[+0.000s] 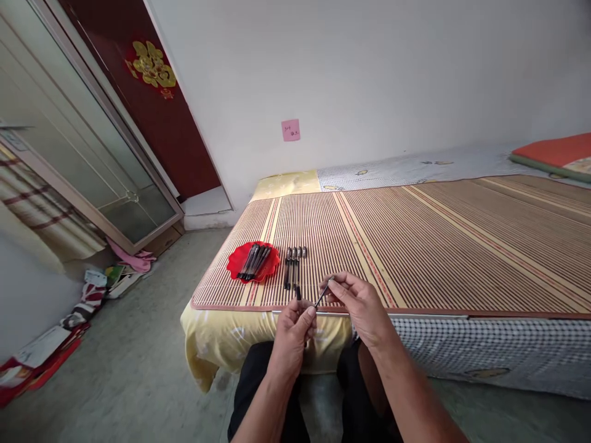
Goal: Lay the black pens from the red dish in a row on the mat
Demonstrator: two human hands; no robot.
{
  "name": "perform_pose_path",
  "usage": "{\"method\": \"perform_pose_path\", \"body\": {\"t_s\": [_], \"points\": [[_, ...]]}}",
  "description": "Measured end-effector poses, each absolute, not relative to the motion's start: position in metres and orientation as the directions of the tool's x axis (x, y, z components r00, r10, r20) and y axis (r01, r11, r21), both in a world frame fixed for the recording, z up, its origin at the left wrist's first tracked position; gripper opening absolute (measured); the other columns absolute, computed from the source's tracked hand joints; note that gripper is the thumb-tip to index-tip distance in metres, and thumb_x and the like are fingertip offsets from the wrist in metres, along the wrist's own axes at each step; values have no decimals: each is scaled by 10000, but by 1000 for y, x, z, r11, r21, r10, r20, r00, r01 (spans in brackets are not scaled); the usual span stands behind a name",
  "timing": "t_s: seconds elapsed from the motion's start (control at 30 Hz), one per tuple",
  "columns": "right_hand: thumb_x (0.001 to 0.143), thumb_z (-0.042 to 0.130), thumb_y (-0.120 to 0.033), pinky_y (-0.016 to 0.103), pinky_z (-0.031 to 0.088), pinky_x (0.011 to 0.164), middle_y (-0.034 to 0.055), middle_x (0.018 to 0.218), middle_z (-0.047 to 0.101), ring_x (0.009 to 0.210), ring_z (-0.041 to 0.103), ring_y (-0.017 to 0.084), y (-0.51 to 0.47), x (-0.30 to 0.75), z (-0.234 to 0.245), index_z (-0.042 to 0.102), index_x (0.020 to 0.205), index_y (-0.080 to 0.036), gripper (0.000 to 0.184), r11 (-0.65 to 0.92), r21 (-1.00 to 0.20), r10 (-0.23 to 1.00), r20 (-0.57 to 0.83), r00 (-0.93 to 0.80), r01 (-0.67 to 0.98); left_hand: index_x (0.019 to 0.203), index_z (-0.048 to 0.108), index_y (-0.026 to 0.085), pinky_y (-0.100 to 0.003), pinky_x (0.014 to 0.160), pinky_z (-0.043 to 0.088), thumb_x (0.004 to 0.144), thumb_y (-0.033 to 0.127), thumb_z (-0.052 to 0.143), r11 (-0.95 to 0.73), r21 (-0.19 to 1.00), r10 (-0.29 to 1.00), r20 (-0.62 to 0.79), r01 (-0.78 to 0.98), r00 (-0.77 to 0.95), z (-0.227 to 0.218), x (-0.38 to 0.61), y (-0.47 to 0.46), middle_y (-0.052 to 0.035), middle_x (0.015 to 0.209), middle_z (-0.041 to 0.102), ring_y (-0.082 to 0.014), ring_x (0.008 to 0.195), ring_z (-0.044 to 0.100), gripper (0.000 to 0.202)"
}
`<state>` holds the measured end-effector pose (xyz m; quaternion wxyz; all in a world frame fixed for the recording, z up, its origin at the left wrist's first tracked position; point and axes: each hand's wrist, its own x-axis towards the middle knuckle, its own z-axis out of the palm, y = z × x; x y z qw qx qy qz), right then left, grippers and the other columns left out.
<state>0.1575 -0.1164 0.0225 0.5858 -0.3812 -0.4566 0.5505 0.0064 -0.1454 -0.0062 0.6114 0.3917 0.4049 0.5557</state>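
My left hand [292, 329] is closed at the mat's front edge, with a dark pen part [298, 293] sticking up from its fingers. Between my two hands runs a thin dark rod [323, 293], which looks like a pen refill. My right hand [357, 301] pinches the rod's upper end, while its lower end meets my left fingertips. Just beyond my left hand, several slim dark pen pieces [291, 274] lie side by side. Behind them is a short row of pen caps [297, 252]. To the left, a red scalloped plate [234, 261] holds several black pens [255, 261].
A striped bamboo mat [443, 258] covers the bed, over a yellow and checked sheet [217, 332]. Folded orange bedding [554, 151] sits at the far right. On the wall is a pink note [290, 130]. Clothes and papers [87, 301] lie on the floor at left.
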Motion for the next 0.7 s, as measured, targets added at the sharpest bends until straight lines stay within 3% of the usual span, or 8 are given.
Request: {"method": "perform_pose_path", "body": {"t_s": [0.13, 0.23, 0.47, 0.6, 0.7], "points": [[796, 786, -473, 308, 566, 759, 78, 971, 743, 894, 690, 199, -110, 156, 17, 732, 931, -200, 309, 18, -930, 988, 73, -136, -368, 804, 568, 160, -200, 432, 177, 761, 480, 813, 194, 871, 971, -104, -451, 216, -12, 4, -140, 73, 551, 469, -41, 449, 302, 405], [794, 785, -476, 304, 575, 748, 81, 962, 740, 890, 694, 200, -102, 155, 14, 730, 957, -196, 329, 12, -933, 984, 76, -164, -360, 810, 567, 162, -202, 431, 175, 761, 476, 811, 202, 866, 971, -116, -457, 209, -17, 5, -132, 66, 558, 485, -45, 451, 314, 401], [738, 797, -536, 274, 542, 529, 49, 784, 702, 627, 630, 153, -44, 142, -1, 700, 849, -174, 391, 112, -990, 994, 110, 24, -82, 777, 610, 155, -215, 461, 282, 799, 637, 685, 136, 949, 990, -121, -283, 71, -23, 6, -91, 8, 621, 583, -82, 493, 432, 488], [651, 862, -458, 253, 500, 446, -9, 634, 630, 501, 563, 115, -10, 135, -10, 685, 775, -164, 365, -8, -1000, 993, -8, -121, 4, 759, 624, 161, -236, 474, 355, 824, 659, 598, 158, 973, 987, -154, -167, 36, -27, 5, -69, -7, 602, 602, -115, 495, 475, 503], [671, 840, -375, 227, 476, 439, -30, 581, 610, 474, 548, 97, 5, 136, -16, 671, 736, -166, 276, -39, -998, 983, -49, -175, 58, 790, 629, 171, -244, 442, 345, 831, 654, 586, 180, 972, 983, -171, -153, 71, -33, 8, -57, -1, 598, 606, -112, 441, 439, 487]]}}
